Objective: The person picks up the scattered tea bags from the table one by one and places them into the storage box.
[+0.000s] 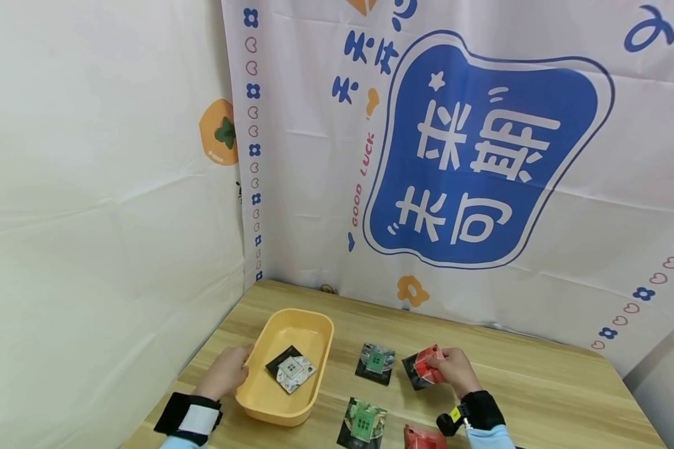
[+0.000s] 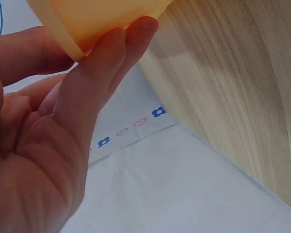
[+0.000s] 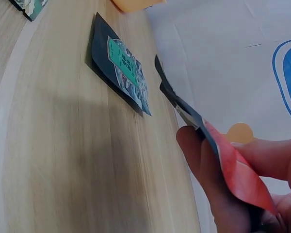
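In the lower left of the head view, the left hand (image 1: 224,372) gripped the yellow tray (image 1: 248,402) by its left rim, and the left wrist view showed the thumb and fingers pinched on either side of its wall; inside the tray, near its middle, lay a black and white packet (image 1: 292,369) with a pale label; in the lower right of the head view, the right hand (image 1: 455,368) held a red and black packet (image 1: 425,366), its thumb on the red face and its black part pointing to the lower left; in the right wrist view that packet was tilted and bent between thumb and fingers, in the right half of the frame; between the tray and the right hand, a black packet with a green label (image 1: 375,363) lay flat on the bench (image 1: 567,399), well apart from the tray; below it, at the bottom of the frame, were a green packet (image 1: 362,424) and, to its right, a red packet (image 1: 425,438) cut off by the lower edge; a dark band (image 1: 172,416) circled the left wrist, above a light blue sleeve; a white cloth (image 1: 314,174) with a large blue emblem filled the upper right behind the bench
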`<state>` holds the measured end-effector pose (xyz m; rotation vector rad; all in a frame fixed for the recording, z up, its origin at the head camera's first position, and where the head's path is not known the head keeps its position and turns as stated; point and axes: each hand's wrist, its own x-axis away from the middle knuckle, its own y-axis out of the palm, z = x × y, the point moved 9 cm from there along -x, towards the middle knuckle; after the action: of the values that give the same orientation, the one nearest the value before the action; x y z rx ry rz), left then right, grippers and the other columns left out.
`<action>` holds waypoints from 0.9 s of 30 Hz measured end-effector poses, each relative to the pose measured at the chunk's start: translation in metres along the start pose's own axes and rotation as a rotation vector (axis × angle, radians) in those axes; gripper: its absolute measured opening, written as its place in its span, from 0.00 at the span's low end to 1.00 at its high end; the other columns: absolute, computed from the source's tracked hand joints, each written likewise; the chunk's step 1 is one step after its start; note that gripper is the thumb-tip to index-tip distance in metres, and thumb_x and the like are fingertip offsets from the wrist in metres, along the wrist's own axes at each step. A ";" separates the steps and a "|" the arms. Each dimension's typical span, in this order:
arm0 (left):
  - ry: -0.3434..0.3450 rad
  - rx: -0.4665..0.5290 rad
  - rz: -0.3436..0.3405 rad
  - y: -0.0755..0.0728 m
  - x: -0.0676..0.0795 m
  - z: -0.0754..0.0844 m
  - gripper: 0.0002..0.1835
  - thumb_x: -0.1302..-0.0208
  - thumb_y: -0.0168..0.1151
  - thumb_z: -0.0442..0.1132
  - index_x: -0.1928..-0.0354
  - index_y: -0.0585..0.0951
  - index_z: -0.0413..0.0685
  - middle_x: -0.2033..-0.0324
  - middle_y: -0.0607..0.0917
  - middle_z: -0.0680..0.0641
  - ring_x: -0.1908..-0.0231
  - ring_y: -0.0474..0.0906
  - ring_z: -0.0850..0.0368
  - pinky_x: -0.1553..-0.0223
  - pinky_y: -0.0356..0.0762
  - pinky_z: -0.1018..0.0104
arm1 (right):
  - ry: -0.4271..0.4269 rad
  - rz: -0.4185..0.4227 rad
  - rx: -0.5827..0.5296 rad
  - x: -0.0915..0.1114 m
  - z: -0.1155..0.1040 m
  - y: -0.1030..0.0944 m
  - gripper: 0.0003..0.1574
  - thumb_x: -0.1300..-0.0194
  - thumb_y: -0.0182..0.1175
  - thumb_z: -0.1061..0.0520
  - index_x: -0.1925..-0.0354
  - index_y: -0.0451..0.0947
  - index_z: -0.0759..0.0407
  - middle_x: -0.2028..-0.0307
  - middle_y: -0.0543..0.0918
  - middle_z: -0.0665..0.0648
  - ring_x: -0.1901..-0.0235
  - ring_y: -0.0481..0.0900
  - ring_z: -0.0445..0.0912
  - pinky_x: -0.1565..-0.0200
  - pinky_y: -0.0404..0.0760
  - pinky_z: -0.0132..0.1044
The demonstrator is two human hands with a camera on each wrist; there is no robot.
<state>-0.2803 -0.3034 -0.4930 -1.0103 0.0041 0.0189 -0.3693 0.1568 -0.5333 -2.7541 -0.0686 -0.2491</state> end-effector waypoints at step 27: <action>0.011 0.008 0.007 -0.001 0.001 0.000 0.21 0.42 0.58 0.21 0.44 0.81 0.34 0.57 0.87 0.38 0.69 0.79 0.56 0.62 0.81 0.55 | -0.014 -0.012 0.011 -0.001 -0.010 0.007 0.14 0.32 0.58 0.63 0.55 0.79 0.76 0.73 0.84 0.56 0.76 0.80 0.41 0.72 0.82 0.34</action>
<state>-0.2795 -0.3041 -0.4921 -1.0021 0.0174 0.0197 -0.3716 0.1466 -0.5270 -2.7458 -0.0905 -0.2323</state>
